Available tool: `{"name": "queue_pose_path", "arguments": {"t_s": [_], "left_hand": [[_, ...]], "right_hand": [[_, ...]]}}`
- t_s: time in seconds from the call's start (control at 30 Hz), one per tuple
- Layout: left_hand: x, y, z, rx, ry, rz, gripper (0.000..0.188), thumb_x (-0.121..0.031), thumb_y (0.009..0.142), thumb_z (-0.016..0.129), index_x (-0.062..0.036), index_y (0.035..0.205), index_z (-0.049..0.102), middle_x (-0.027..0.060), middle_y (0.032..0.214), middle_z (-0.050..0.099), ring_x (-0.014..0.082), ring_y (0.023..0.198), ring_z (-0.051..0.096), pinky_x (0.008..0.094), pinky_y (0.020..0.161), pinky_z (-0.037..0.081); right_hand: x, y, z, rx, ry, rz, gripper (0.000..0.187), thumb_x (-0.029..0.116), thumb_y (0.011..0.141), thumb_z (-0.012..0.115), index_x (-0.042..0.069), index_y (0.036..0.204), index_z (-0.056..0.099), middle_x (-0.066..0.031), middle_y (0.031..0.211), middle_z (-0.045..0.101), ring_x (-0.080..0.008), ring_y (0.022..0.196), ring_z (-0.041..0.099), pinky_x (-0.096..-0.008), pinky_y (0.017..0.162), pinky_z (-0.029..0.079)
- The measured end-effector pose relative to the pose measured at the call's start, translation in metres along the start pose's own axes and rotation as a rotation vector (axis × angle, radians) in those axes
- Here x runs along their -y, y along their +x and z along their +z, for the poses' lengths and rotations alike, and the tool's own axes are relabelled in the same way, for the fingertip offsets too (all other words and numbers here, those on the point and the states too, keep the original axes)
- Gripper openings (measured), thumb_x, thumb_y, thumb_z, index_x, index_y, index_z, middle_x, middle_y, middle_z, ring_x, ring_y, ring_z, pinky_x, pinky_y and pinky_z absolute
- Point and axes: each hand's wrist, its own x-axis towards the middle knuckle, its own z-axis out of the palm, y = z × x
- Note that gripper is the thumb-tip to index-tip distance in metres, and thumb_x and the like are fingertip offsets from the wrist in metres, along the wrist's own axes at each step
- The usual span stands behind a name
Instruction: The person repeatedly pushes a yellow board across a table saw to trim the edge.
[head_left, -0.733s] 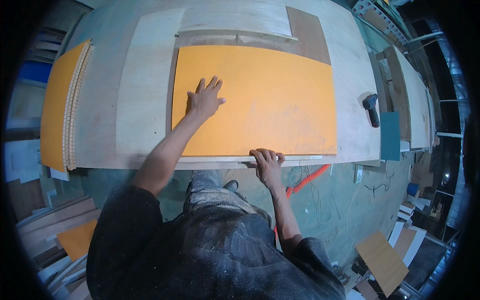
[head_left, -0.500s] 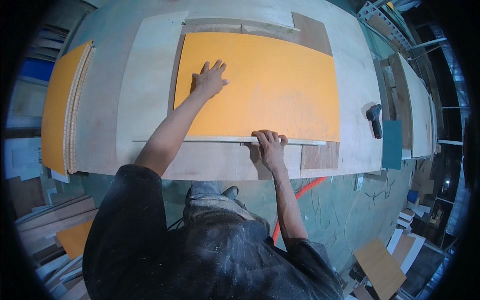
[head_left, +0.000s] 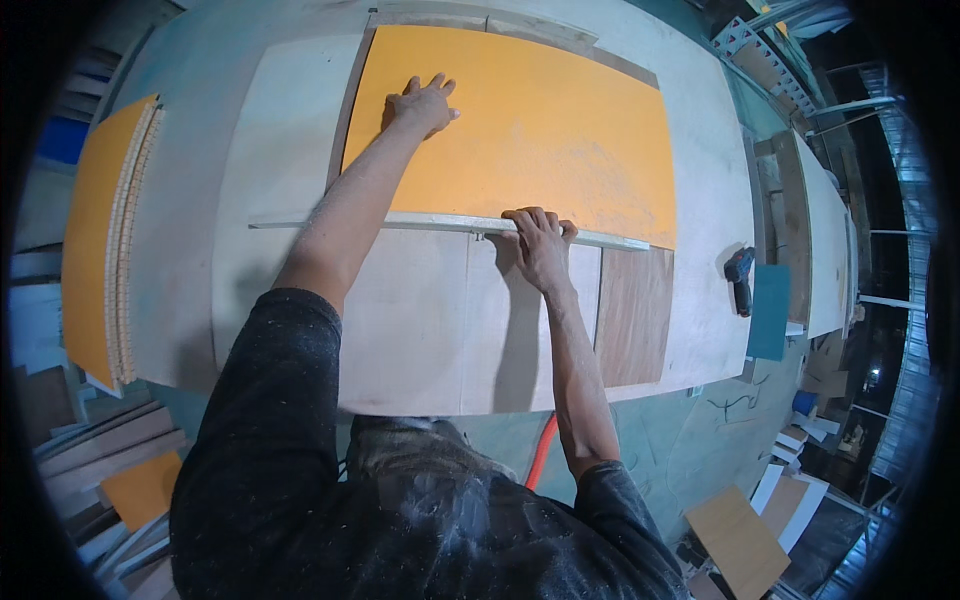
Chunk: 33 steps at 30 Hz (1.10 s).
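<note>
Orange sheet stock covers the far half of the pale boards on the workbench: one broad rectangular panel lies flat straight ahead of the worker, its long axis running left to right, its surface scuffed toward the near right corner. Along its near edge runs a pale straight strip, parallel to that axis and poking out past the panel's left side.

From where I stand, the right hand is the one at this near edge, a little right of the middle. Its fingers are bent and bunched close together over the strip, tips toward the orange face; the thumb is hidden, so I cannot tell whether it grips from below. The left hand reaches farther, spread wide and laid on the panel toward its left side, holding nothing, its forearm passing above the strip.

Just this side of the strip, at the right, lies a brown wood-grain board. A cordless drill rests near the bench's right edge, and a stack of orange-faced panels stands at the far left.
</note>
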Motion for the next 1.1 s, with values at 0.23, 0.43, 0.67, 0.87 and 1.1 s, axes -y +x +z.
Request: {"name": "queue_pose_path", "arguments": {"t_s": [0.23, 0.43, 0.67, 0.87, 1.1], "left_hand": [[0.004, 0.093, -0.034, -0.052, 0.011, 0.019, 0.068, -0.049, 0.111, 0.043, -0.0349, 0.171, 0.013, -0.0098, 0.180, 0.006, 0.0326, 0.165, 0.010, 0.0759, 0.121, 0.025], [0.006, 0.148, -0.051, -0.119, 0.017, -0.057, 0.070, -0.056, 0.109, 0.043, -0.0375, 0.171, 0.016, -0.0098, 0.179, 0.007, 0.0311, 0.165, 0.008, 0.0780, 0.123, 0.018], [-0.001, 0.099, -0.047, -0.004, 0.047, -0.008, 0.069, -0.054, 0.111, 0.039, -0.0344, 0.171, 0.012, -0.0072, 0.180, 0.005, 0.0360, 0.162, 0.017, 0.0771, 0.116, 0.033], [-0.007, -0.012, -0.013, 0.013, 0.105, 0.025, 0.067, -0.050, 0.111, 0.042, -0.0304, 0.170, 0.017, -0.0006, 0.179, 0.012, 0.0407, 0.156, 0.030, 0.0728, 0.108, 0.045], [-0.012, -0.165, 0.059, -0.078, 0.188, 0.100, 0.071, -0.041, 0.106, 0.061, -0.0143, 0.164, 0.031, 0.0147, 0.171, 0.027, 0.0470, 0.138, 0.050, 0.0540, 0.101, 0.058]], "right_hand": [[-0.037, 0.098, 0.007, -0.062, -0.104, -0.021, 0.032, 0.032, 0.103, 0.063, 0.027, 0.134, 0.066, -0.0036, 0.124, 0.064, -0.0281, 0.121, 0.056, -0.0554, 0.107, 0.029], [-0.059, 0.164, 0.002, -0.048, 0.057, -0.005, 0.036, 0.045, 0.101, 0.067, 0.025, 0.130, 0.072, -0.0052, 0.120, 0.068, -0.0286, 0.122, 0.056, -0.0512, 0.112, 0.025], [-0.050, 0.127, 0.004, 0.000, 0.191, 0.150, 0.050, 0.056, 0.094, 0.071, 0.015, 0.121, 0.079, -0.0059, 0.122, 0.070, -0.0266, 0.126, 0.055, -0.0500, 0.114, 0.020], [-0.008, 0.017, -0.003, -0.008, 0.250, 0.156, 0.048, 0.053, 0.093, 0.072, 0.013, 0.118, 0.079, -0.0066, 0.120, 0.069, -0.0276, 0.124, 0.056, -0.0501, 0.113, 0.021], [0.061, -0.148, -0.024, 0.091, 0.273, 0.192, 0.042, 0.047, 0.089, 0.074, 0.016, 0.117, 0.079, -0.0060, 0.122, 0.068, -0.0271, 0.126, 0.054, -0.0514, 0.114, 0.021]]}}
